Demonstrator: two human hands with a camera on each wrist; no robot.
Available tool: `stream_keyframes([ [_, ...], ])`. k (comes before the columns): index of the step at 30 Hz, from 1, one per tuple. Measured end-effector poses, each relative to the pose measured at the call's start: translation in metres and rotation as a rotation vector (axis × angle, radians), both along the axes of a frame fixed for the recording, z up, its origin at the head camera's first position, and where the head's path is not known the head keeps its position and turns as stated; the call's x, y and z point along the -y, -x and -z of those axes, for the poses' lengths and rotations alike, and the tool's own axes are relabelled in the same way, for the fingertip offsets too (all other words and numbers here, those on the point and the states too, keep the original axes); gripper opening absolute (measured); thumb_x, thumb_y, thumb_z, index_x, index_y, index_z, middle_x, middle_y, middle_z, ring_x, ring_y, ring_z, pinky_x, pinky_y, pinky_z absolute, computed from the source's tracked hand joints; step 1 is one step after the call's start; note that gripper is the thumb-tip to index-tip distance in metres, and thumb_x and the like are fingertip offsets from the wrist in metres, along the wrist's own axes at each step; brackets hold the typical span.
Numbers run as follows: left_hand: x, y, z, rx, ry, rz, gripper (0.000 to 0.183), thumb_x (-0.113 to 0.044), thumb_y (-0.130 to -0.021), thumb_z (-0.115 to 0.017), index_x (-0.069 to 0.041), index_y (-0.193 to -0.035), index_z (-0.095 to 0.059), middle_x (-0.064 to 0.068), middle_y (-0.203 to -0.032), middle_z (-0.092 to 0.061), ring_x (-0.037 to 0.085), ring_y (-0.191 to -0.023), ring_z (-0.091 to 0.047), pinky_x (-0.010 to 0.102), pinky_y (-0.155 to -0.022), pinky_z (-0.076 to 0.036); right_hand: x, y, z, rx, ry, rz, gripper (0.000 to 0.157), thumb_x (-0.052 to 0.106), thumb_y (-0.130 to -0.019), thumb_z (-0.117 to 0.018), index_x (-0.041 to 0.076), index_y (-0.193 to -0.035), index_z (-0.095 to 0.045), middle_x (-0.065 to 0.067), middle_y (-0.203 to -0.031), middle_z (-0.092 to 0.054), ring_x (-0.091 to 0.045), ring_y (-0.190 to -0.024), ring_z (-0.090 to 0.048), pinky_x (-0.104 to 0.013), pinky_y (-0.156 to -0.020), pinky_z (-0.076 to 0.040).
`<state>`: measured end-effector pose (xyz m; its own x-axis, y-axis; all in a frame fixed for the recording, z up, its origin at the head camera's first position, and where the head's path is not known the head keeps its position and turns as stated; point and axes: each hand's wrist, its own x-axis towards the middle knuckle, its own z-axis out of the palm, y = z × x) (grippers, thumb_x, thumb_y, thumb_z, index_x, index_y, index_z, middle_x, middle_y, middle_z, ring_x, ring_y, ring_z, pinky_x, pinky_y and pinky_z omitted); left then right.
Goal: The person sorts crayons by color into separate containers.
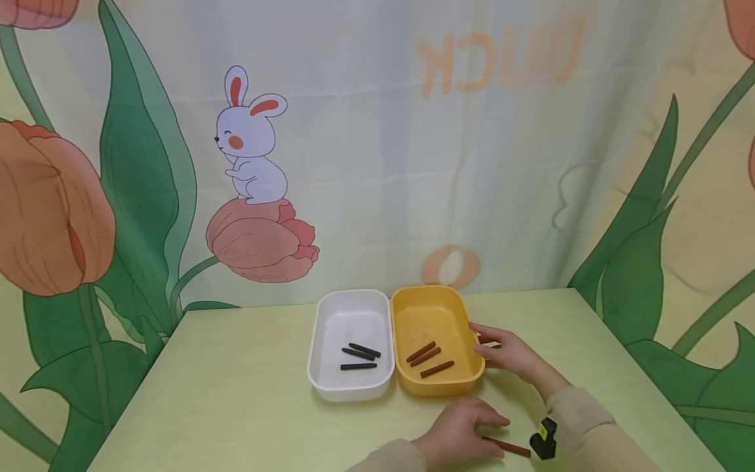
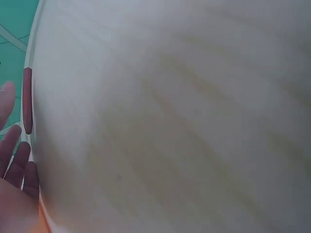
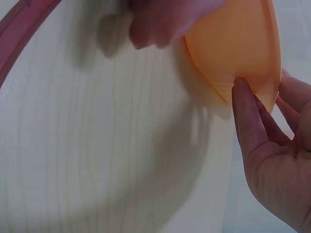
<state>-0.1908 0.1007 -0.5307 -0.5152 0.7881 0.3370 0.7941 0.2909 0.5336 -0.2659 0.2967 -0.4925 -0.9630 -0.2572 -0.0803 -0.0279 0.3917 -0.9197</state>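
Observation:
My left hand (image 1: 457, 432) is low over the near part of the table, its fingers parted around one end of a brown crayon (image 1: 510, 448). In the left wrist view that crayon (image 2: 27, 101) lies on the table, apart from the fingertips (image 2: 17, 131). My right hand (image 1: 513, 357) holds the right side of a yellow tray (image 1: 433, 387); the right wrist view has a digit (image 3: 248, 104) on the tray wall (image 3: 238, 43) and others beyond the rim. Small brown pieces show under this hand, partly hidden. Several brown crayons (image 1: 426, 356) lie inside the yellow tray.
A white tray (image 1: 352, 394) stands against the yellow one on its left, with black crayons (image 1: 358, 366) inside. Behind both hangs a printed curtain (image 1: 366, 164) with a rabbit and tulips. A black wrist camera (image 1: 544, 438) sits on the right sleeve.

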Motion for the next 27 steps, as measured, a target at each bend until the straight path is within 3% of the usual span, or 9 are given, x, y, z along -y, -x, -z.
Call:
stream_keyframes([
  [19,0.001,0.002,0.010,-0.049,0.019,-0.047,0.027,-0.018,-0.077,-0.085,-0.016,-0.103,-0.080,-0.011,-0.092,-0.072,-0.010,-0.086,-0.054,0.005,-0.079,-0.037,0.001,-0.001,0.000,-0.002,0.001,-0.003,0.059,0.013,-0.099,-0.061,-0.002,-0.150,-0.036,-0.028,-0.129,-0.049,-0.033,-0.107,-0.060,-0.041,-0.084,-0.057],
  [27,0.001,0.000,0.009,-0.011,0.005,-0.059,0.017,-0.013,-0.077,-0.084,-0.018,-0.093,-0.082,-0.012,-0.081,-0.070,-0.014,-0.075,-0.050,0.003,-0.070,-0.036,0.002,-0.003,-0.002,-0.005,0.041,-0.018,0.059,0.010,-0.099,-0.061,-0.004,-0.150,-0.035,-0.031,-0.128,-0.047,-0.035,-0.107,-0.060,-0.043,-0.083,-0.057],
])
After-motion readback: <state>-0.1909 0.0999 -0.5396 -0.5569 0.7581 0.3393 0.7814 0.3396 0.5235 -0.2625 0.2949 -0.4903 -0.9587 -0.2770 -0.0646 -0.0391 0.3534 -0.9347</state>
